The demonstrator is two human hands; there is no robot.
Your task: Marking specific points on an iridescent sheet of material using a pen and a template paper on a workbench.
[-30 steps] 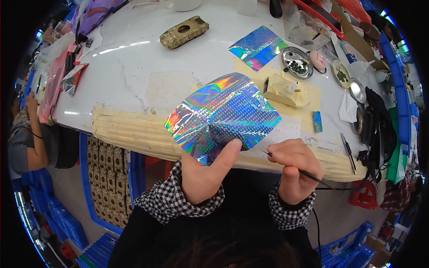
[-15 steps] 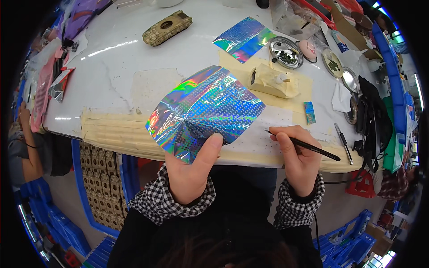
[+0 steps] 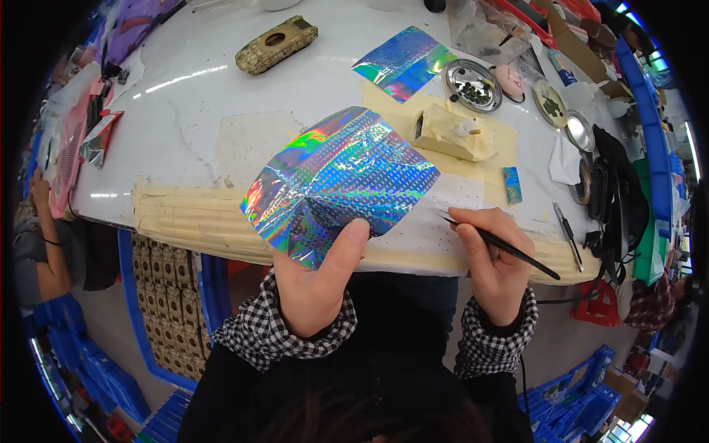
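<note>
My left hand [image 3: 321,288] is closed on a shiny holographic sheet [image 3: 347,162] at its near edge, the thumb pressing on top. The sheet bends up around the grip and bears rows of small marks. Fingers under it are hidden. In my right hand [image 3: 496,262], pinched between thumb and fingers, is a pair of slim black tweezers [image 3: 521,256]. Their tips point left, a short way right of the sheet and apart from it, above white paper [image 3: 421,240] with small dark specks. Whether the tips hold anything is too small to tell.
Farther back stand a camouflage model tank hull [image 3: 277,44], another holographic sheet [image 3: 405,63], a taped block [image 3: 452,134] and a metal dish [image 3: 473,85] with small green parts. A pen-like tool [image 3: 567,235] lies at right. Below the table edge, a blue crate [image 3: 136,325] holds several hulls.
The tweezers have turned slightly in my right hand, their rear end dipping nearer to me. The held sheet has barely shifted; my left hand keeps its grip.
</note>
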